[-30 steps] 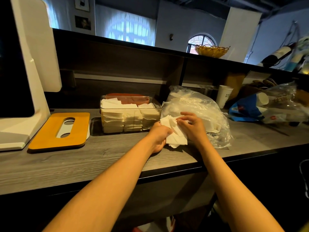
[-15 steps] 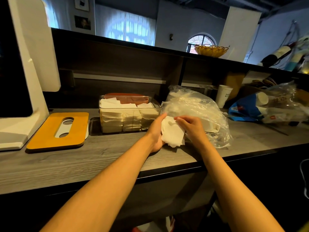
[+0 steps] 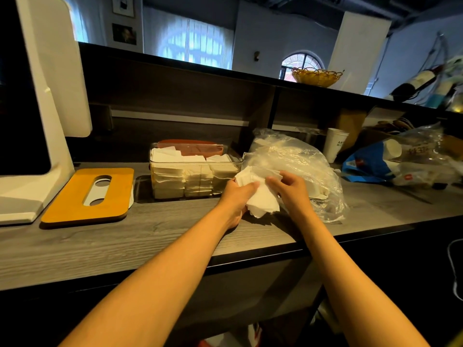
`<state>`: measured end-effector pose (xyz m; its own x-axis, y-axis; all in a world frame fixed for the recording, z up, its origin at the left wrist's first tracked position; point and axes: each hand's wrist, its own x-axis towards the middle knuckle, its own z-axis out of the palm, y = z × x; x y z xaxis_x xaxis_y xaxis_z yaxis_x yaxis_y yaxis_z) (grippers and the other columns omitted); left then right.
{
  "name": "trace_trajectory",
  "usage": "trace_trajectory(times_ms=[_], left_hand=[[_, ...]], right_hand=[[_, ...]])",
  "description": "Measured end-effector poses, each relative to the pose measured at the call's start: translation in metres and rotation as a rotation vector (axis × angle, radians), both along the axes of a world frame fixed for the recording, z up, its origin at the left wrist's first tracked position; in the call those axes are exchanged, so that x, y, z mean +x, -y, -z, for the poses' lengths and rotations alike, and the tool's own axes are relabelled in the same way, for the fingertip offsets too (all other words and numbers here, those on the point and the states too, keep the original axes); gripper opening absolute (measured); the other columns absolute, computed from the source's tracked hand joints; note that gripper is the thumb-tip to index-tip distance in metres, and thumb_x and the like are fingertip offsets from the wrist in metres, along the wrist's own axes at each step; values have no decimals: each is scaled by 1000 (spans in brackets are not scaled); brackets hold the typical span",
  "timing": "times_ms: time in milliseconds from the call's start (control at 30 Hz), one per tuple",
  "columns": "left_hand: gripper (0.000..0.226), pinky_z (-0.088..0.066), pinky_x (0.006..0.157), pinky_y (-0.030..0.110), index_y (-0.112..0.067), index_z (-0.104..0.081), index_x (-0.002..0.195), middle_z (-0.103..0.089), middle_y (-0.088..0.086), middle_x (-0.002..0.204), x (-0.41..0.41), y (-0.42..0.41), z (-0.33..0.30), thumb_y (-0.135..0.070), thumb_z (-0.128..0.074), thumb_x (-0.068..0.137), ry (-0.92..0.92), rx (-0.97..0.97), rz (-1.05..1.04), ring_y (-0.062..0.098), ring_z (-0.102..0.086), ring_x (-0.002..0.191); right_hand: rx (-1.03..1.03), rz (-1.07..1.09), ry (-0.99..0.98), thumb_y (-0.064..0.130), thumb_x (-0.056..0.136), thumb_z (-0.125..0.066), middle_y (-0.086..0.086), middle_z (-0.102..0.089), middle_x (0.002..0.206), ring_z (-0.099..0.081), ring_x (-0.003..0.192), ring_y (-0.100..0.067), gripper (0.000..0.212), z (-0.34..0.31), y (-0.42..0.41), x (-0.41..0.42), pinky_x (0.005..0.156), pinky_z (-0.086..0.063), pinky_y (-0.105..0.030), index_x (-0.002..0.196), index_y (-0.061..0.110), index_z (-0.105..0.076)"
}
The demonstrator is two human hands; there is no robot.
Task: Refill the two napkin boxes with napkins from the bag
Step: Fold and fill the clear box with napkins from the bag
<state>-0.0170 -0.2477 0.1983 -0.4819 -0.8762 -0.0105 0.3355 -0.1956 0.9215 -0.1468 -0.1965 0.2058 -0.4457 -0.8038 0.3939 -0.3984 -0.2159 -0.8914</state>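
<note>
- The step in hand, as I judge it, is to take a bunch of napkins [image 3: 260, 196] out of the bag [image 3: 295, 161] and make it tidy before it goes into a box.
- The left hand [image 3: 238, 196] holds the bunch from the left side, its fingers curled around the paper; the hand is low, close to the counter [image 3: 150, 236].
- The right hand [image 3: 292, 191] holds the same bunch from the right, its fingers bent and pinching the top edge of the paper, just in front of the bag.
- The bunch looks loose and a little crumpled, not a flat stack.
- The next move, I think, asks to square the napkins and carry them to the left, to the clear box [image 3: 195, 171], and to put them in without pushing the stacks that stand there.
- The clear box stands just left of the hands and has folded white napkins in rows, almost up to the rim; a brown thing lies at its back, and I cannot tell what it is.
- The bag is thin clear plastic, beside the box on the right, and more white napkins show inside it.
- A wooden lid with a slot [image 3: 90, 194] lies further left; white shows through the slot, and I cannot tell how full the box under it is.
</note>
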Motion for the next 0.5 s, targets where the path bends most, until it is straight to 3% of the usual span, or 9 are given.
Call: trace_trajectory(times_ms=[100, 267, 400, 500], left_hand=[[32, -56, 75, 37, -12, -50, 136, -66, 10, 115, -2, 0, -2, -15, -44, 105, -83, 105, 8, 24, -65, 98], [27, -54, 81, 41, -12, -55, 128, -65, 11, 123, 2, -2, -8, -13, -41, 105, -223, 156, 56, 23, -66, 97], [28, -55, 83, 41, -13, -57, 128, -69, 9, 115, 8, -2, -14, -18, -42, 105, -298, 138, 100, 23, -66, 100], [25, -53, 87, 40, -12, -58, 125, -69, 8, 111, 6, -1, -12, -17, -45, 104, -222, 112, 49, 21, -66, 96]], right_hand=[[-88, 56, 42, 12, 92, -65, 5, -66, 67, -59, 59, -1, 13, -2, 1, -2, 53, -44, -16, 81, 15, -71], [-212, 226, 256, 16, 95, -60, -2, -65, 87, -62, 83, -16, 11, -4, 0, -10, 69, -54, -28, 86, 15, -65], [-341, 406, 427, 16, 92, -61, 2, -63, 81, -62, 83, -20, 15, -6, -4, -17, 66, -53, -30, 78, 19, -62], [-271, 345, 426, 14, 92, -60, 0, -61, 76, -60, 77, -20, 15, -5, -2, -14, 58, -51, -28, 78, 15, -60]])
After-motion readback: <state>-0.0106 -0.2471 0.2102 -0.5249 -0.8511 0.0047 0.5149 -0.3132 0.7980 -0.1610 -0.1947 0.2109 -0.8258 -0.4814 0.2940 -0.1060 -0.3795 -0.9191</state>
